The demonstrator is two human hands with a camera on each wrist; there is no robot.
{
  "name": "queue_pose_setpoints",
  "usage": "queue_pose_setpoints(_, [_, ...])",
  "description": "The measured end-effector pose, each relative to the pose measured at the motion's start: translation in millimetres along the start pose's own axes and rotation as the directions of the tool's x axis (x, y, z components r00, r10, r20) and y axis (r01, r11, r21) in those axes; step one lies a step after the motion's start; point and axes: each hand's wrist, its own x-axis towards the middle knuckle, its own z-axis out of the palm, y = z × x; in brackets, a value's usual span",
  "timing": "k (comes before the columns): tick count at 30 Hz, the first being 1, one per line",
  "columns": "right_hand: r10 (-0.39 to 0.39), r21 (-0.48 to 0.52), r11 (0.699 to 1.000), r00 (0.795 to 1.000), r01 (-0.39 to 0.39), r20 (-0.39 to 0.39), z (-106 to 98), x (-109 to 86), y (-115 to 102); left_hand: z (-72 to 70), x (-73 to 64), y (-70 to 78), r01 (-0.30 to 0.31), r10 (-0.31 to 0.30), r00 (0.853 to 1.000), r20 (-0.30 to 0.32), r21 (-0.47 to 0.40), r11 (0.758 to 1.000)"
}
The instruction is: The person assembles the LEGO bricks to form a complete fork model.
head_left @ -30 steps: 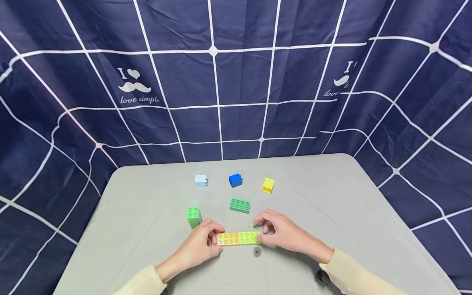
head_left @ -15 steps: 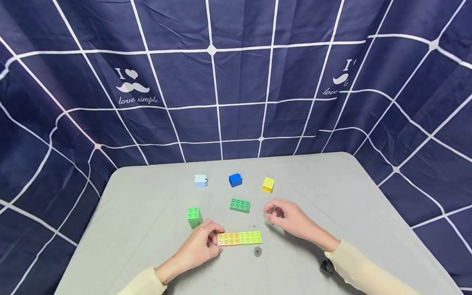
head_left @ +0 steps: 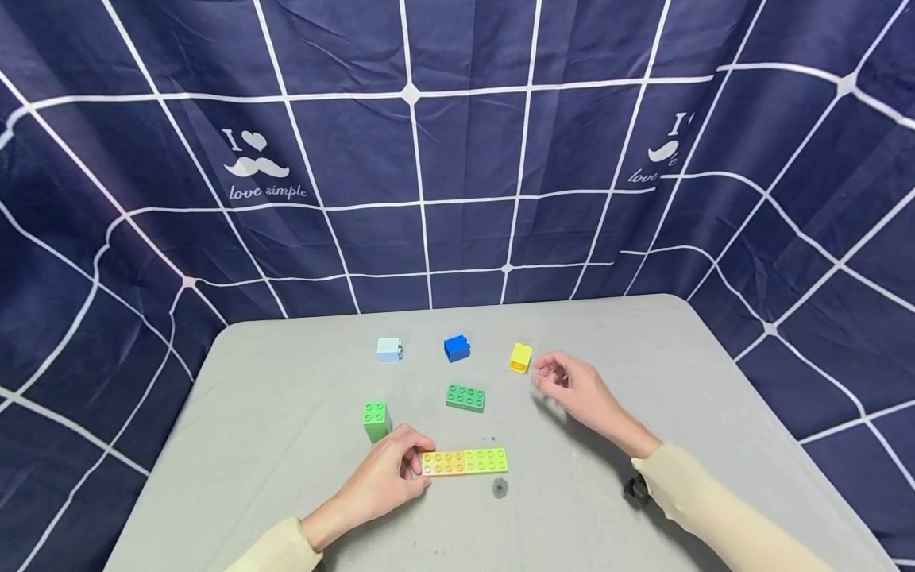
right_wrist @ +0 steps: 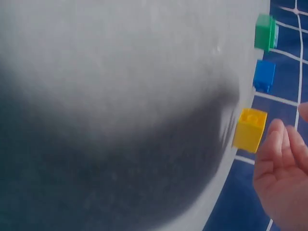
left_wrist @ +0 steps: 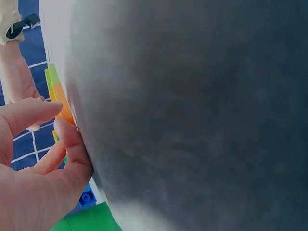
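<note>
In the head view, an orange toy building brick (head_left: 444, 463) lies end to end with a lime brick (head_left: 486, 461). My left hand (head_left: 386, 469) holds the left end of the orange brick between thumb and fingers; the left wrist view shows these fingertips at that brick (left_wrist: 62, 100). My right hand (head_left: 581, 391) is just right of a yellow brick (head_left: 520, 357), apart from it, fingers loosely bent and holding nothing. In the right wrist view the yellow brick (right_wrist: 250, 131) stands beside the right fingertips.
A dark green brick (head_left: 465, 398) lies behind the joined pair. A tall bright green brick (head_left: 376, 421) stands by the left hand. Farther back are a light blue brick (head_left: 389, 349) and a blue brick (head_left: 457, 348). A dark blue curtain (head_left: 472, 159) rises behind the grey table (head_left: 286, 413).
My right hand has left the lime brick and moved back and to the right, up beside the yellow brick. The left hand stays at the orange brick.
</note>
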Motion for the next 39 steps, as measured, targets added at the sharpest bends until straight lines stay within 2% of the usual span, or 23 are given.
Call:
queue_pose_setpoints(3, [0.041, -0.017, 0.999, 0.998, -0.042, -0.047, -2.3, 7.3, 3.7, 0.7, -0.6, -4.9, -0.031, 0.031, 0.999, -0.011, 0.016, 0.999])
queue_pose_setpoints(5, [0.059, -0.031, 0.998, 0.996, -0.061, -0.061, -2.8, 12.0, 5.7, 0.2, -0.5, -4.7, -0.024, 0.024, 1.000, -0.006, 0.010, 1.000])
queue_pose_setpoints(11, [0.114, -0.037, 0.993, 0.992, -0.116, -0.058, -0.2, 25.5, 8.5, -3.2, 2.3, 7.5, 0.095, -0.094, 0.995, 0.027, -0.026, 0.995])
queue_pose_setpoints(16, [0.119, -0.058, 0.991, 0.992, -0.121, -0.041, 4.1, 35.3, 10.7, -3.5, 2.8, 10.1, 0.133, -0.132, 0.991, 0.033, -0.016, 0.991])
queue_pose_setpoints(27, [0.128, -0.082, 0.989, 0.991, -0.125, 0.032, 7.7, 50.2, 12.5, -2.6, 2.2, 8.7, 0.133, -0.132, 0.991, 0.032, -0.023, 0.991])
queue_pose_setpoints(39, [0.127, -0.077, 0.990, 0.989, -0.122, 0.072, 9.5, 51.5, 15.7, -2.1, 2.3, 9.9, 0.115, -0.115, 0.993, 0.028, -0.025, 0.993])
